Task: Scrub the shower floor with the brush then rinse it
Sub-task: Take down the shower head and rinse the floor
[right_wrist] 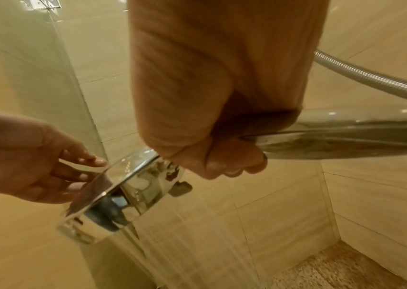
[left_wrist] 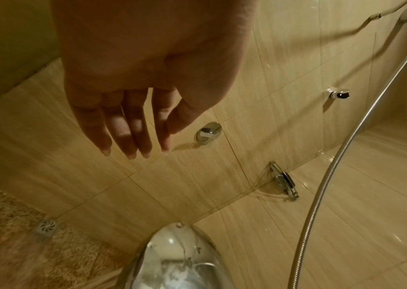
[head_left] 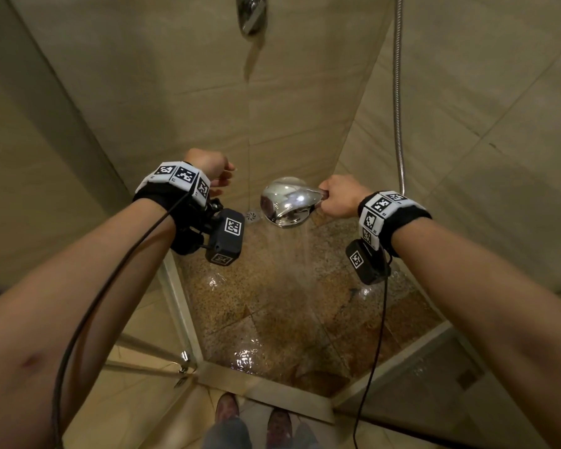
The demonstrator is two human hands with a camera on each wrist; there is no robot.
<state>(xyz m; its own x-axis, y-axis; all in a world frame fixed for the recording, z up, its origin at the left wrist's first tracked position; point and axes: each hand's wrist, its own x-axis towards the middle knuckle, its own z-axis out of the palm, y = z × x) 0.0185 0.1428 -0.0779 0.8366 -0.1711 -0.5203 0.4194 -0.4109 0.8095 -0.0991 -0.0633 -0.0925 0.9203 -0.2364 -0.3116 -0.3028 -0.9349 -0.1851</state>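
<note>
My right hand grips the handle of a chrome shower head, fingers curled round it. Water sprays from the shower head down onto the speckled brown shower floor, which is wet and shiny. My left hand hovers just left of the head with fingers straight and relaxed, holding nothing. In the right wrist view the left hand is close to the head's rim; contact is unclear. No brush is in view.
A square floor drain sits at the back corner. The metal hose hangs along the right wall. A wall valve and a corner fitting are on the tiles. A glass door frame and a raised threshold border the floor; my feet stand outside.
</note>
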